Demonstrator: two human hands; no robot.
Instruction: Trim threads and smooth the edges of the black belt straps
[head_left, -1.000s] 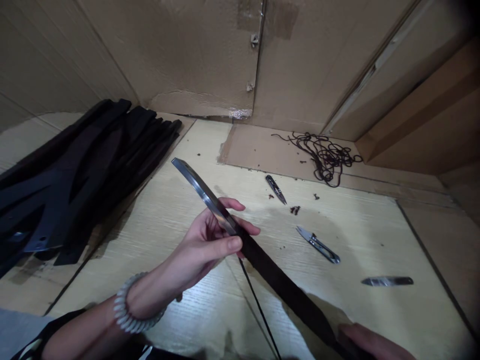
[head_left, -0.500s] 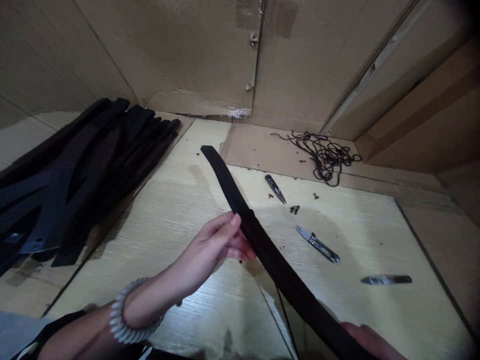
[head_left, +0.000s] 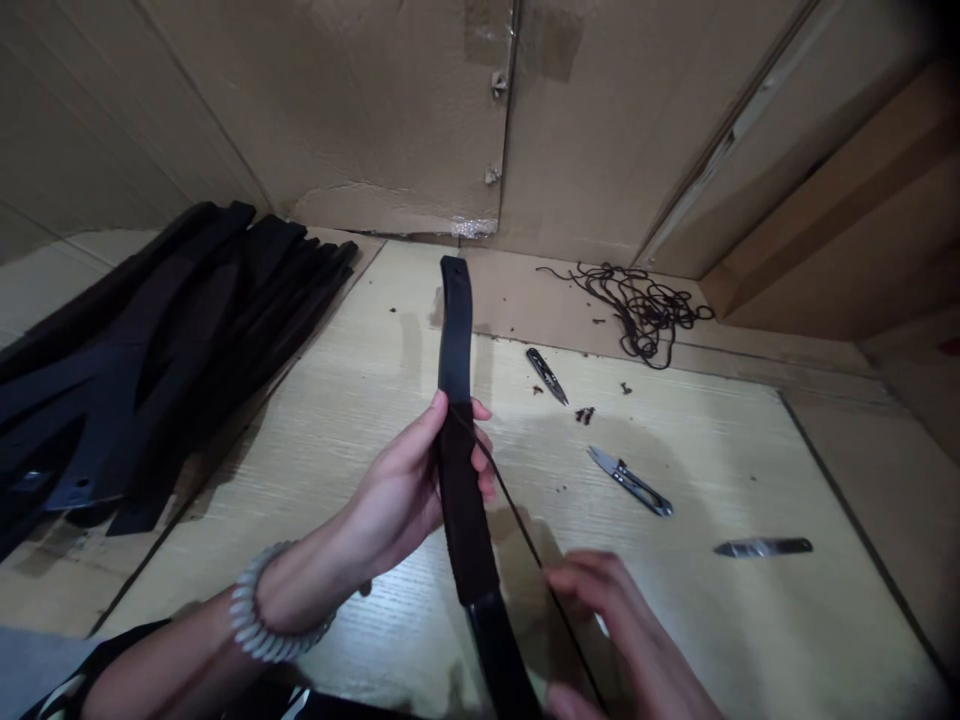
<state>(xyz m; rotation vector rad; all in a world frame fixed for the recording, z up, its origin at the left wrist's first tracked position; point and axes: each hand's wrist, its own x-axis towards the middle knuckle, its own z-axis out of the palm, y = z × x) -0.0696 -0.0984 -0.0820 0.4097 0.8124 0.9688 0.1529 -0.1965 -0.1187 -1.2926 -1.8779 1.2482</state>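
A long, dark, gently curved strip (head_left: 456, 330) stands nearly upright in front of me, with a small hole at its top end. Its middle is wrapped in a dark brown, textured covering (head_left: 469, 530); below that the strip is smooth and shiny. My left hand (head_left: 405, 480) is closed around the upper end of the wrapping, thumb on the near face, fingertips showing at the right edge. From there a thin dark cord (head_left: 517, 515) runs straight down to the right. My right hand (head_left: 615, 620), slightly blurred, has its index fingertip at the cord and its thumb apart, lower down.
A pile of similar dark strips (head_left: 172, 340) lies on the left. Loose cords (head_left: 645, 310) are tangled at the back right. Two thread snips (head_left: 546, 375) (head_left: 630, 482) and a pointed metal blade (head_left: 763, 547) lie on the pale tabletop (head_left: 330, 400) among dark scraps. Cardboard walls (head_left: 360, 110) enclose the back.
The strip has turned from slanting to nearly upright, bringing the cord round to its right side. My right hand has left the strip's lower part and moved to the cord.
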